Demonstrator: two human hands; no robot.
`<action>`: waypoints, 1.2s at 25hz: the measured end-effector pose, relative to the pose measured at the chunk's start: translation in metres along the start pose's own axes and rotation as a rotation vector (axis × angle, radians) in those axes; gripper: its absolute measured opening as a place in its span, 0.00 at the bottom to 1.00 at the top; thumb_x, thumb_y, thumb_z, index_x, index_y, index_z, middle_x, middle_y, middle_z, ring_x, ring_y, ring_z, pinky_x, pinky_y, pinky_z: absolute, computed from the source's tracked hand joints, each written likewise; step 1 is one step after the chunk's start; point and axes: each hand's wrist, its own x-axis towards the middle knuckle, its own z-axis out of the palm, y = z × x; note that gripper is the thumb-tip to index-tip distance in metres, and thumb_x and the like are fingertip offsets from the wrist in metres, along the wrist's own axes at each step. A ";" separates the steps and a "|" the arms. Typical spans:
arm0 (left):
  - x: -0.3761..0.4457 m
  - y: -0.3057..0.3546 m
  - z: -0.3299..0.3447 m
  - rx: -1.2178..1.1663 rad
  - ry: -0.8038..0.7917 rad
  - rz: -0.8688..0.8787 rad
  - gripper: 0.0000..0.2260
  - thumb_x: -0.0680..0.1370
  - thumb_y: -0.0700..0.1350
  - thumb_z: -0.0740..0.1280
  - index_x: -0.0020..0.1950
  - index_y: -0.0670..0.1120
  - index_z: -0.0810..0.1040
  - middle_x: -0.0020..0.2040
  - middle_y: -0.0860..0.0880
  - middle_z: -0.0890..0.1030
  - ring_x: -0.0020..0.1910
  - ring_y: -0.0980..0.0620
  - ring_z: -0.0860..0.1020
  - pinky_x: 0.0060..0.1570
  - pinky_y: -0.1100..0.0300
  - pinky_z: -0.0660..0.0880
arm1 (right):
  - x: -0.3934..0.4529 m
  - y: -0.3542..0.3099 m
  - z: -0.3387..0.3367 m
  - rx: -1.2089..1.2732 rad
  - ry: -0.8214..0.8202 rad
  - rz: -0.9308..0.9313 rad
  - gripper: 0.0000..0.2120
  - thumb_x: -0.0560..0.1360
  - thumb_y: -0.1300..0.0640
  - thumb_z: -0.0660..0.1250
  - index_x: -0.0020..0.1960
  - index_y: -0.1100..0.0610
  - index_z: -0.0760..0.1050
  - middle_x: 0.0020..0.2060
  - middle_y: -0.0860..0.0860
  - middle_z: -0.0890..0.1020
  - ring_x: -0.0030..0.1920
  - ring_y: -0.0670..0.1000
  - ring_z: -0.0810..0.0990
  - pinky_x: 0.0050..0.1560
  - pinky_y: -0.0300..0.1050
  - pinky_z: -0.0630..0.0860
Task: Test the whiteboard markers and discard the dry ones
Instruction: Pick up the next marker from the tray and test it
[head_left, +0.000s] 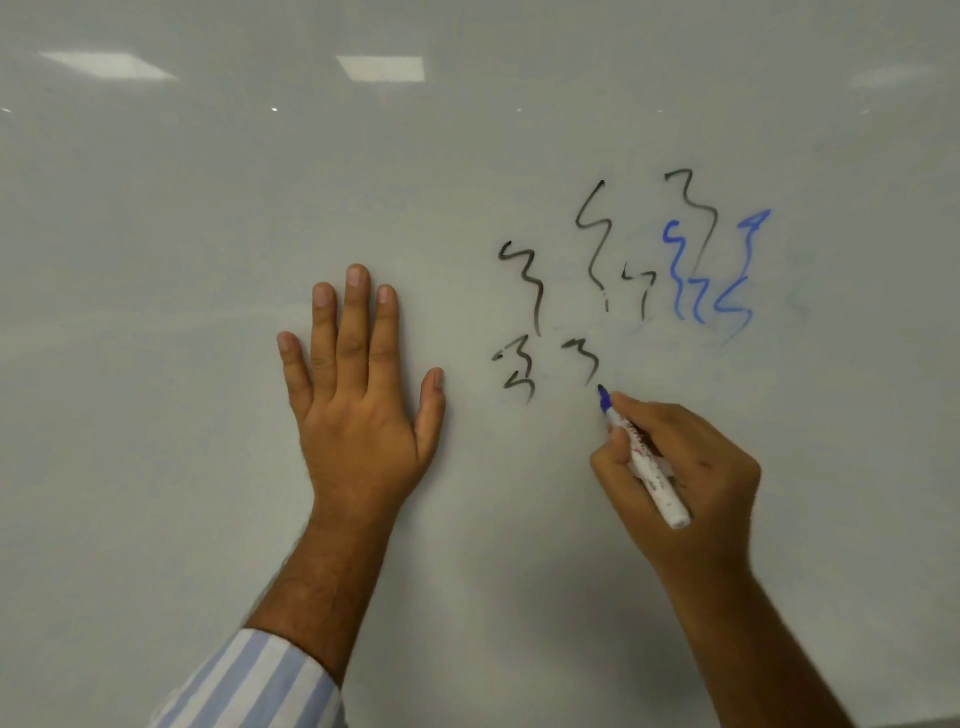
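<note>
Several black and blue test squiggles (675, 260) mark the glossy whiteboard (208, 208); right hand (685, 467) fingers clamp a white blue-tipped marker (649, 462) at five o'clock, left hand (358, 395) flat, fingers apart; discarding remains.

One head-worn camera faces the whiteboard (208, 260) squarely, close up.

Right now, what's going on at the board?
A person is testing a marker on the whiteboard. The right hand grips it, its blue tip at the board just below a black squiggle. The left hand rests flat on the board, fingers straight. Several black squiggles and blue squiggles are already on the board. No mark from this marker is visible at its tip yet.
</note>
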 end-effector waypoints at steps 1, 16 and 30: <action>-0.001 0.000 0.000 -0.001 0.000 -0.001 0.32 0.85 0.57 0.59 0.86 0.43 0.56 0.86 0.42 0.55 0.85 0.40 0.52 0.82 0.35 0.49 | 0.000 0.005 -0.004 0.007 0.027 0.025 0.07 0.76 0.66 0.70 0.51 0.66 0.86 0.42 0.56 0.87 0.39 0.57 0.86 0.44 0.47 0.81; -0.011 0.003 0.002 -0.002 0.026 -0.025 0.31 0.85 0.56 0.59 0.85 0.43 0.57 0.85 0.41 0.57 0.85 0.38 0.54 0.82 0.35 0.49 | -0.024 -0.010 0.019 0.094 -0.336 -0.243 0.12 0.76 0.64 0.68 0.56 0.62 0.86 0.47 0.52 0.86 0.43 0.52 0.85 0.45 0.46 0.84; -0.024 0.006 0.006 -0.040 0.057 -0.050 0.31 0.85 0.51 0.61 0.85 0.41 0.58 0.85 0.40 0.58 0.85 0.37 0.54 0.82 0.36 0.48 | -0.016 0.049 -0.026 0.032 -0.091 -0.104 0.09 0.74 0.68 0.69 0.51 0.65 0.86 0.45 0.55 0.87 0.44 0.51 0.85 0.51 0.39 0.82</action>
